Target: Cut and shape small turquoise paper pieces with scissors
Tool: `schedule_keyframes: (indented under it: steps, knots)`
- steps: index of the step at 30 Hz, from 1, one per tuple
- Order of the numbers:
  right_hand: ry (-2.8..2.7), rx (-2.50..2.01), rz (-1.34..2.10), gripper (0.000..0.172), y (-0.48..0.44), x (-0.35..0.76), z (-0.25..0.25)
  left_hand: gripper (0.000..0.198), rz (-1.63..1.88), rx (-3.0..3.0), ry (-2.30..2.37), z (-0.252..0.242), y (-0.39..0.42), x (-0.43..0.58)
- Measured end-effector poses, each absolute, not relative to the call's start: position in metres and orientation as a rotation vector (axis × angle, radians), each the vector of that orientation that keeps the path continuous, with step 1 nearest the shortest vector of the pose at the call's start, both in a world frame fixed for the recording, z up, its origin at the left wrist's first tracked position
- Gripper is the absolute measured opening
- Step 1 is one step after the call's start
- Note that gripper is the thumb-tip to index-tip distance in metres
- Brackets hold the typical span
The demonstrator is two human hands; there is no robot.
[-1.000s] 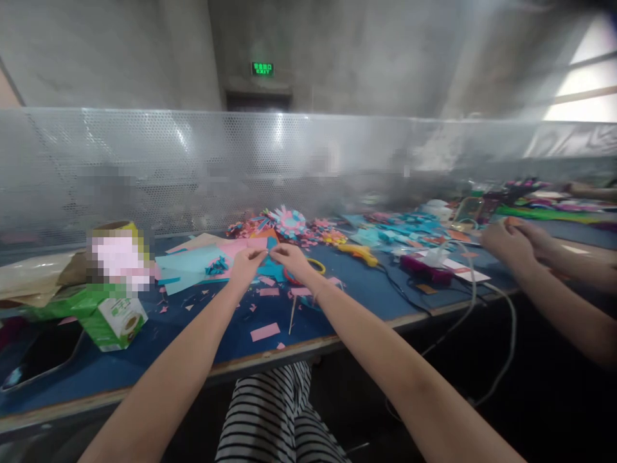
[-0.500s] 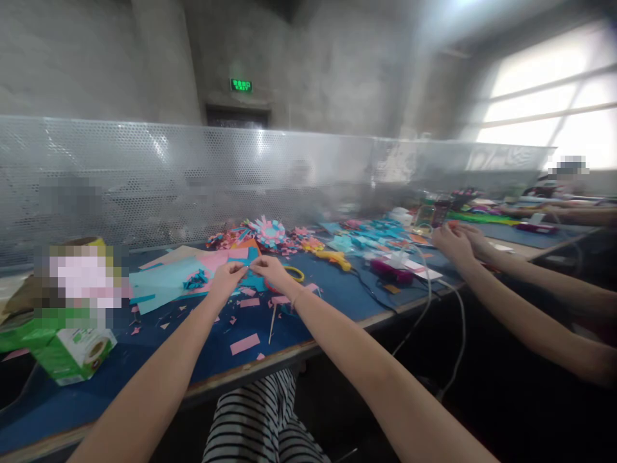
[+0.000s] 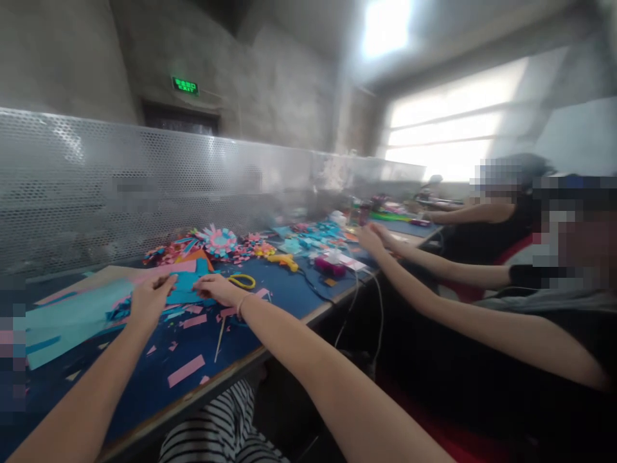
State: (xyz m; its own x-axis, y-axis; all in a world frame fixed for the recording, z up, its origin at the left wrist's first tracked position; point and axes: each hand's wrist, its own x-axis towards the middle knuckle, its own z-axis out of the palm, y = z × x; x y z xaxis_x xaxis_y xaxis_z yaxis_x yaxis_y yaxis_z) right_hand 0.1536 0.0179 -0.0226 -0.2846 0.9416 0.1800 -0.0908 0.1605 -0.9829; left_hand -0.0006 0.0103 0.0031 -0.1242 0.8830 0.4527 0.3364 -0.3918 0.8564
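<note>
Over the blue table, my left hand [image 3: 155, 293] has its fingers pinched together beside blue paper [image 3: 186, 287]. My right hand [image 3: 214, 287] is at the right side of that paper, its fingers bent and drawn together. Whatever small piece either hand holds is too small to make out. A gap separates the two hands. Yellow-handled scissors [image 3: 242, 281] lie just right of my right hand. Pink paper scraps [image 3: 187, 371] and a thin stick [image 3: 220, 337] lie in front of the hands.
A pink and blue paper flower [image 3: 219, 240] rests on scraps by the perforated screen [image 3: 193, 186]. A yellow glue gun [image 3: 283, 260] with a black cord lies to the right. Another person's hands [image 3: 373, 239] and arms reach over the table at the right.
The view has turned right, so the green box has left it and more of the people at the right shows. My hands have moved apart from each other.
</note>
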Motion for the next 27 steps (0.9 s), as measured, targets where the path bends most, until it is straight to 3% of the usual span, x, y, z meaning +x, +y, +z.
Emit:
schedule_keyframes:
  steps: [6, 12, 17, 22, 27]
  knots:
    - [-2.088, -1.191, 0.82, 0.028, 0.019, 0.142, -0.017, 0.037, 1.473, 1.727, 1.407, 0.006, 0.009, -0.002]
    - [-2.062, -1.277, 0.656, 0.029, 0.027, 0.141, -0.016, 0.034, 1.446, 1.748, 1.436, 0.006, 0.01, -0.003]
    - [-2.095, -1.305, 0.708, 0.022, 0.037, 0.142, -0.014, 0.033, 1.409, 1.803, 1.432, 0.002, 0.013, -0.005]
    - [-1.955, -1.228, 1.082, 0.009, 0.038, 0.142, -0.014, 0.033, 1.357, 1.844, 1.356, 0.002, 0.009, -0.007]
    - [-1.739, -0.95, 1.304, 0.01, 0.025, 0.151, -0.015, 0.031, 1.309, 1.875, 1.324, 0.002, 0.008, -0.005]
